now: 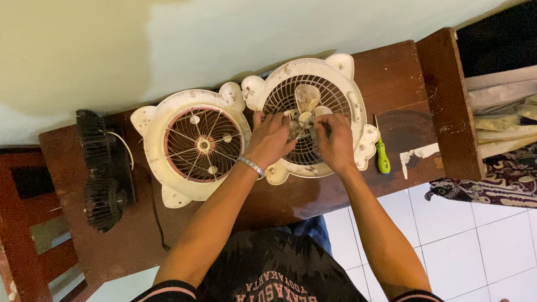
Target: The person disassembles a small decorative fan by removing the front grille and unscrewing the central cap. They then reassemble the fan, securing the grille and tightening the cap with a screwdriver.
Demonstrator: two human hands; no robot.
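- Fan blade hub: sits at the centre of the right-hand fan housing on the wooden bench. Both hands close on it together. Blades look dusty and thin; uneven pull may crack one.
- Left hand: fingers curled onto the hub from 8 o'clock, gripping the blade assembly. A metal bracelet rides the wrist; it could snag the grille wires.
- Right hand: fingers pinched on the hub from 4 o'clock, grasping it. Whether a small fastener is held, I cannot tell; if so, it may drop through the grille.
- Housing lies near the bench edge at 6 o'clock; a hard tug could slide it off onto the tiled floor.
- Green-handled screwdriver lies at 3 o'clock, just beside the housing; liable to be knocked off.
- Second housing at 9 o'clock touches or nearly touches the first; jostling may shift it.
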